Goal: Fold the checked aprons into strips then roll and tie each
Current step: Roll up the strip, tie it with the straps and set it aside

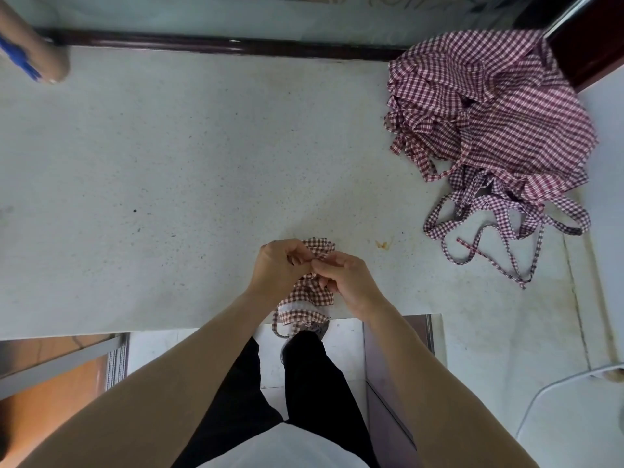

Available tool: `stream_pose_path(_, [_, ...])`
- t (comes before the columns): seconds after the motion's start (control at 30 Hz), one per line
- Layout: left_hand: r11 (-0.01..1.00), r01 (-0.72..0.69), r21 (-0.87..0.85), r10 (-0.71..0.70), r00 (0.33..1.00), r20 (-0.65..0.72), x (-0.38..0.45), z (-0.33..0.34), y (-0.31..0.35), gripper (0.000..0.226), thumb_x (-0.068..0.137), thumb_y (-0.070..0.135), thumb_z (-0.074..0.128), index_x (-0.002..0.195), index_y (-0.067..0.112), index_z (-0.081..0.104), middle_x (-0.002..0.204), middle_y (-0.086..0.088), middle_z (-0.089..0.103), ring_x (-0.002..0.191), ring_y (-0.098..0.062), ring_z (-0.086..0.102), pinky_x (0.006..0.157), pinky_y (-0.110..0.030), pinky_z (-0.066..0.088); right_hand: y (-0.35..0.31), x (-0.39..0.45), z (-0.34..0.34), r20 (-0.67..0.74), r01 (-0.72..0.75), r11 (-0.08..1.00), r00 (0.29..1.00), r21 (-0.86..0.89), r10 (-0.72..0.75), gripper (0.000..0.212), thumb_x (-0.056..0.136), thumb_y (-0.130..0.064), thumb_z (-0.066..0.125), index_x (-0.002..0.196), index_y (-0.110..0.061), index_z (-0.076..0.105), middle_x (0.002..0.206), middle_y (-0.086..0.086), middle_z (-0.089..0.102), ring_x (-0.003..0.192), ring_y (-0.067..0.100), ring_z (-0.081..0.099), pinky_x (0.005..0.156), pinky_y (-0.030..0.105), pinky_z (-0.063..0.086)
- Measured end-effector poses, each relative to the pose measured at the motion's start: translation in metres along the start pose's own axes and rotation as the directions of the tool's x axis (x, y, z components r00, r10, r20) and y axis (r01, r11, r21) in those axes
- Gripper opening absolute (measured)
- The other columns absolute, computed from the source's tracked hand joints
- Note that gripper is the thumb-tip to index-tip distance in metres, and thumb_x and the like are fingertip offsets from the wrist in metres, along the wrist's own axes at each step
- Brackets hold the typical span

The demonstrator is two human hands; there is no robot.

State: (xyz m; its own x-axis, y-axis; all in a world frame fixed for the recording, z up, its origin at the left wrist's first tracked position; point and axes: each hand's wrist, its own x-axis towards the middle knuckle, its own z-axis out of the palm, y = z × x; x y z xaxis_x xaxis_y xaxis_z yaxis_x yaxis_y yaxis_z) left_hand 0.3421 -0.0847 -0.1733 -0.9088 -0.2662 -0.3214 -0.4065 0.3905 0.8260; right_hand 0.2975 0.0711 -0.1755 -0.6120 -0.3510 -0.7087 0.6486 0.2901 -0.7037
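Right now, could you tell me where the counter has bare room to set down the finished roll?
The counter is bare left of the hands, out to the cardboard tube. The far right is crowded: the apron pile and its loose straps. Both hands, left hand and right hand, hold the apron roll.

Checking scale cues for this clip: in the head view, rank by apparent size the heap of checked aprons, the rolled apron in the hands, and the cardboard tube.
1. heap of checked aprons
2. rolled apron, partly hidden by both hands
3. cardboard tube, cut off by the frame edge, so its rank against the roll is unsure
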Motion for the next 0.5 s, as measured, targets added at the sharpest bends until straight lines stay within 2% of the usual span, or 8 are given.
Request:
stream_pose_path(0.1, [0.996, 0.047, -0.07, -0.045, 0.999, 0.028, 0.002, -0.002, -0.002, 0.022, 0.065, 0.022, 0.09, 0.071, 0.014, 0.07, 0.071, 0.006, 0.069, 0.066, -0.004, 0.062, 0.063, -0.018, 0.052, 0.0, 0.004, 0.002, -0.043, -0.102, 0.98, 0.993, 0.17, 0.111, 0.016, 0.09, -0.016, 0.066, 0.077, -0.013, 0.075, 0.075, 0.012, 0.066, 0.065, 0.018, 0.057, 0.062, 0.03, 0.04])
stream_pose_path(0.2, [0.999, 0.052, -0.01, -0.05, 0.988, 0.146, 0.004, -0.009, 0.0, 0.022, 0.064, 0.026, 0.09, 0.074, 0.015, 0.073, 0.071, 0.009, 0.069, 0.065, 0.003, 0.06, 0.061, -0.012, 0.048, -0.001, 0.005, 0.004, -0.124, -0.085, 0.992, 0.988, 0.096, 0.097, 0.017, 0.095, -0.016, 0.064, 0.081, -0.01, 0.071, 0.067, 0.007, 0.065, 0.062, 0.015, 0.058, 0.057, 0.025, 0.044])
stream_pose_path(0.33, [0.987, -0.091, 0.132, 0.032, 0.92, 0.391, 0.006, -0.018, 0.001, 0.004, 0.082, 0.022, 0.077, 0.084, 0.02, 0.079, 0.075, 0.014, 0.071, 0.07, 0.003, 0.063, 0.064, -0.011, 0.049, 0.0, 0.004, 0.006, -0.164, -0.036, 0.999, 0.986, 0.026, 0.039, 0.013, 0.095, -0.016, 0.065, 0.086, -0.009, 0.072, 0.062, 0.004, 0.067, 0.056, 0.012, 0.059, 0.049, 0.021, 0.042])
stream_pose_path(0.43, [0.982, -0.071, 0.173, -0.006, 0.913, 0.408, 0.008, -0.02, -0.001, 0.015, 0.088, 0.021, 0.063, 0.084, 0.02, 0.078, 0.078, 0.007, 0.073, 0.072, -0.006, 0.065, 0.071, -0.027, 0.056, 0.0, 0.003, 0.006, -0.129, -0.007, 1.0, 0.992, 0.006, 0.008, 0.013, 0.095, -0.016, 0.065, 0.086, -0.009, 0.072, 0.066, 0.003, 0.071, 0.058, 0.011, 0.062, 0.05, 0.021, 0.044])
stream_pose_path(0.5, [0.983, -0.08, 0.164, 0.005, 0.911, 0.412, 0.008, -0.02, 0.001, 0.013, 0.088, 0.022, 0.065, 0.087, 0.024, 0.078, 0.078, 0.011, 0.072, 0.072, 0.001, 0.063, 0.065, -0.016, 0.052, 0.0, 0.002, 0.005, -0.115, 0.006, 1.0, 0.993, 0.01, -0.005, 0.013, 0.094, -0.016, 0.066, 0.085, -0.01, 0.073, 0.068, 0.005, 0.071, 0.058, 0.012, 0.063, 0.051, 0.021, 0.044])
